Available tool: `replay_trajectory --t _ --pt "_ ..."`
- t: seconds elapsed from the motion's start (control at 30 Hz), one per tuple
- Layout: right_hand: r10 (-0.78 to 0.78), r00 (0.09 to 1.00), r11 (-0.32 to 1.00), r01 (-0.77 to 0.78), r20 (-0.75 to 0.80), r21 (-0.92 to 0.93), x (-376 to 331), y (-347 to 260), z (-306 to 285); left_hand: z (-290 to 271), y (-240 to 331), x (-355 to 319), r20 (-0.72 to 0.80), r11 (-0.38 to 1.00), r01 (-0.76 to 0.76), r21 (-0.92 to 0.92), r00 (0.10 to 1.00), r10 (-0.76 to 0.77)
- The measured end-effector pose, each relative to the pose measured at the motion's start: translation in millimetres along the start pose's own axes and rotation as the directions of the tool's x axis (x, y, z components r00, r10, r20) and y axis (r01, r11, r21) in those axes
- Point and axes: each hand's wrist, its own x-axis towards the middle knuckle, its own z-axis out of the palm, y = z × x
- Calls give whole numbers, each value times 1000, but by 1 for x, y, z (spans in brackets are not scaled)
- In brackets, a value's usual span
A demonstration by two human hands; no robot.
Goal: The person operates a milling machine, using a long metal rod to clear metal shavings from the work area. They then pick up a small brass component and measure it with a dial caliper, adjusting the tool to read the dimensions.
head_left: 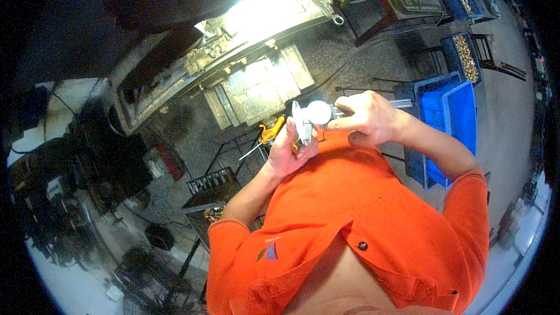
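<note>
In front of my orange jacket, my left hand [291, 153] grips a silver-grey metal part [302, 123] with a disc-like flange. My right hand [371, 118] is closed around a dial caliper [319, 112]; its round pale dial faces up, and its beam [402, 104] sticks out to the right past the wrist. The caliper's measuring end meets the metal part between my two hands. Glare and fingers hide whether the jaws touch it. Just beyond my left hand is an orange-handled tool [271, 131] with a thin metal rod, apart from my fingers.
A brightly lit machine bed [256, 46] stretches ahead, with a metal plate [262, 90] on its near side. To the right stand blue crates [449, 122] and a bin of small brass-coloured parts [465, 58]. A rack [210, 186] stands on the left; a cable crosses the floor.
</note>
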Motion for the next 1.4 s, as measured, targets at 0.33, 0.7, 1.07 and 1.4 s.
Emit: replay_trajectory --t 0.33,0.7,1.07,1.4 --pt "53 987 981 -24 -149 191 0 2 10 8 -1 8 4 978 77 -195 997 -78" --pt "141 971 967 -93 -194 236 1 -5 11 10 -10 7 23 1000 27 1 999 -27" --pt "137 974 989 -123 -181 85 -9 -6 5 -5 36 3 -161 933 -166 319 961 226" --pt "154 971 988 -152 -183 25 -16 -5 10 0 14 6 -22 980 -87 178 995 92"
